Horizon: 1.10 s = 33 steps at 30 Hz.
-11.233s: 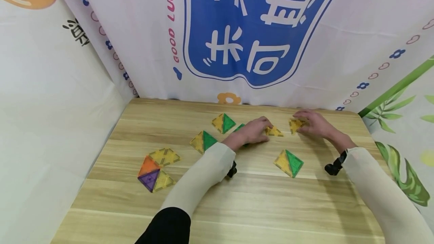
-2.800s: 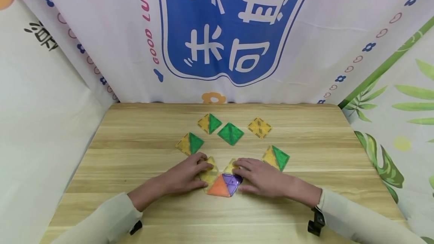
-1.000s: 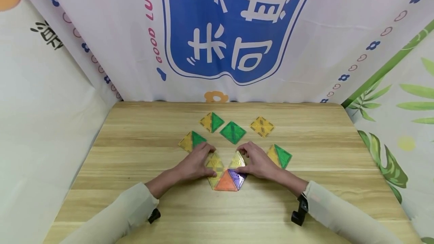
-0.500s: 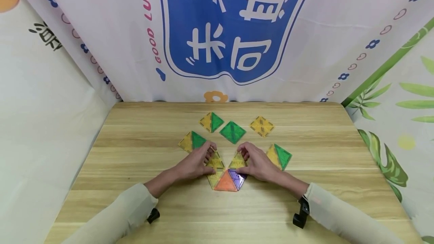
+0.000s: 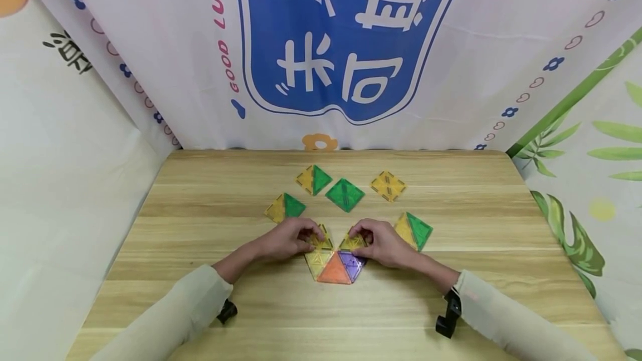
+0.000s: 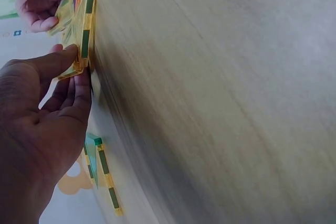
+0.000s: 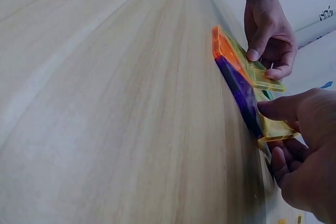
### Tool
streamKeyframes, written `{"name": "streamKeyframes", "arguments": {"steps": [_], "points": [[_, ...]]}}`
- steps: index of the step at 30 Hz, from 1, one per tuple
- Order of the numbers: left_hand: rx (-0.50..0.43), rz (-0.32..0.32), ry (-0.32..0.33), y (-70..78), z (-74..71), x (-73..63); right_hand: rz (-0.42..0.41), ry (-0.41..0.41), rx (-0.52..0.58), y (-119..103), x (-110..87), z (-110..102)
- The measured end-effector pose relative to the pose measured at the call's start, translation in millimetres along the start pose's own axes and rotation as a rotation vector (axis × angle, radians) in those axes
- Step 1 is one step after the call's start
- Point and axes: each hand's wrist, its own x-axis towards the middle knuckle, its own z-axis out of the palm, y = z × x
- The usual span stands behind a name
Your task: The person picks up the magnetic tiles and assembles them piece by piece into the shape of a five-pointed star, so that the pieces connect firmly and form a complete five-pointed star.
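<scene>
Five translucent triangular magnetic tiles join in a fan at mid-table. Along its near side lie a pale yellow tile (image 5: 318, 264), an orange tile (image 5: 334, 270) and a purple tile (image 5: 353, 266). My left hand (image 5: 288, 238) pinches the yellow end tile (image 5: 325, 240) between thumb and fingers. With the same kind of pinch, my right hand (image 5: 387, 243) holds the other yellow end tile (image 5: 354, 242), which adjoins the purple one. Both end tiles tilt up from the rest, a gap between them. Fingers hide their outer parts.
Beyond the hands lie paired tiles: yellow-green pairs at left (image 5: 285, 208), back (image 5: 313, 180) and right (image 5: 413, 231), a green pair (image 5: 345, 195) and a yellow pair (image 5: 388, 185). A printed cloth (image 5: 451, 99) hangs at the wooden table's (image 5: 251, 177) back edge.
The five-tile fan came from the left to mid-table and was turned. Green and yellow pairs now sit together at the back. In the last second, both hands tilted the yellow end tiles up.
</scene>
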Motion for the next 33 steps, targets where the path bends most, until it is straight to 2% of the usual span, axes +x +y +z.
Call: {"name": "streamKeyframes", "arguments": {"steps": [3,7,10,14,19,25,29,33], "points": [[-0.023,-0.019,-0.018,2.1,-1.9,0.1,0.031,-0.011,0.077,0,-0.5,-1],[-0.073,-0.052,-0.040,5.6,-4.4,0.5,0.076,-0.055,0.253,1,-1.5,-3],[-0.111,-0.051,-0.055,7.6,-6.4,0.7,0.106,-0.097,0.371,3,-2.1,-5],[-0.149,-0.044,-0.079,8.5,-8.6,1.4,0.128,-0.146,0.464,5,-2.1,-8],[-0.182,-0.021,-0.123,8.2,-9.9,6.6,0.103,-0.209,0.519,6,0.7,-12],[-0.130,0.014,-0.167,11.3,-10.2,18.2,0.040,-0.277,0.567,7,6.2,-13],[-0.107,0.029,-0.186,11.7,-7.8,24.5,0.023,-0.287,0.542,6,8.8,-10],[-0.082,0.013,-0.193,11.5,-5.8,27.7,0.003,-0.269,0.474,5,9.3,-9]]}}
